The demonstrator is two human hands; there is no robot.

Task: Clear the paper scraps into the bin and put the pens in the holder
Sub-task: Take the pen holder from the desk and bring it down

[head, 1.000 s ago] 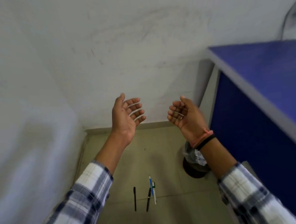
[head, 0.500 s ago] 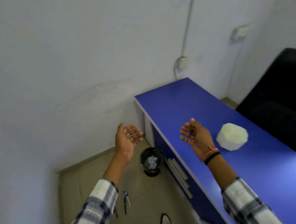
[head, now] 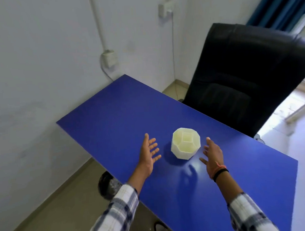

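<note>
A pale yellow-white faceted pen holder (head: pixel 185 143) with inner compartments stands upright on the blue desk (head: pixel 122 110). Nothing shows in the compartments I can see. My left hand (head: pixel 149 155) hovers open just left of the holder, palm turned toward it. On the holder's right, my right hand (head: pixel 213 153) is open too, fingers spread, not touching it. The black bin (head: pixel 107 185) sits on the floor under the desk's left edge, half hidden, with crumpled paper inside. No pens are in view.
A black office chair (head: pixel 243 74) stands behind the desk's far side. White walls with wall boxes and a cable (head: pixel 109 58) close in on the left and back. Beige floor (head: pixel 52 210) lies at lower left; a shoe (head: pixel 161 230) shows below the desk edge.
My view swung from the floor with the pens and bin up to the desk top. Both open hands came down to either side of the holder.
</note>
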